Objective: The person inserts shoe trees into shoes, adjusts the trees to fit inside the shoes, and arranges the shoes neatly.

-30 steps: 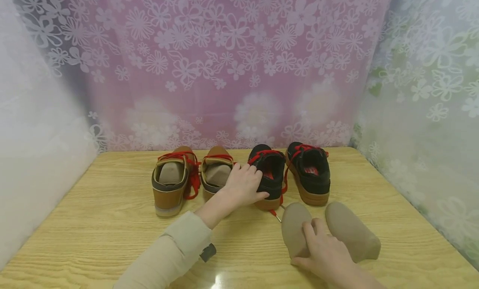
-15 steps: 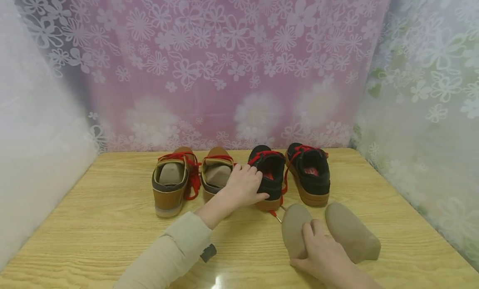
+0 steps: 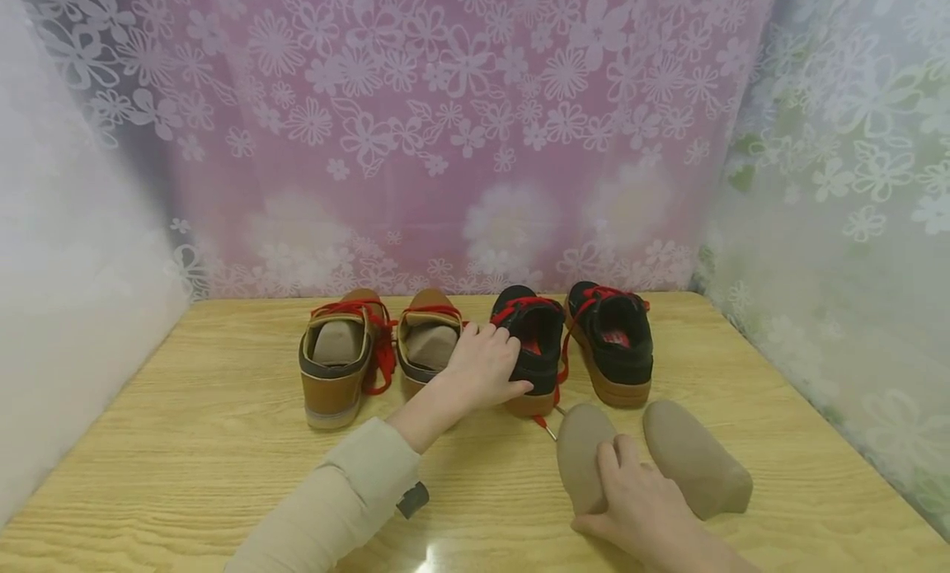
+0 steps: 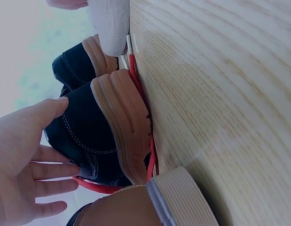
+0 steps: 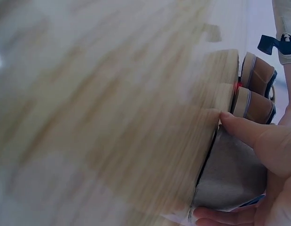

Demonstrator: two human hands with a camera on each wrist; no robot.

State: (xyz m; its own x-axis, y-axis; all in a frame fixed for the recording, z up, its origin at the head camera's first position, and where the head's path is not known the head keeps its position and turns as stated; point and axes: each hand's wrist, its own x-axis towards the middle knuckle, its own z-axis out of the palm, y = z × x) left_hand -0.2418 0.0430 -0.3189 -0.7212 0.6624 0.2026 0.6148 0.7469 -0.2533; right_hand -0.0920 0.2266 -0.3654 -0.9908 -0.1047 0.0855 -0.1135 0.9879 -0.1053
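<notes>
My left hand (image 3: pixel 486 367) rests against the heel and side of the left black shoe (image 3: pixel 547 382). In the left wrist view its thumb touches the heel (image 4: pixel 84 117), and the other fingers lie fairly straight along the collar. My right hand (image 3: pixel 646 499) grips a beige shoe insert (image 3: pixel 582 449) on the table, thumb on one side and fingers on the other; the palm hides part of it. To the right lies a second beige insert (image 3: pixel 693 462), apart from the first. The right black shoe (image 3: pixel 627 371) has red laces and an open, unfilled collar.
Two brown shoes stand at the left: the outer brown shoe (image 3: pixel 331 392) and the inner brown shoe (image 3: pixel 426 301), each with a beige insert inside. A red lace end (image 3: pixel 544 425) trails onto the wooden table (image 3: pixel 185 474). A flowered curtain (image 3: pixel 460 144) hangs behind.
</notes>
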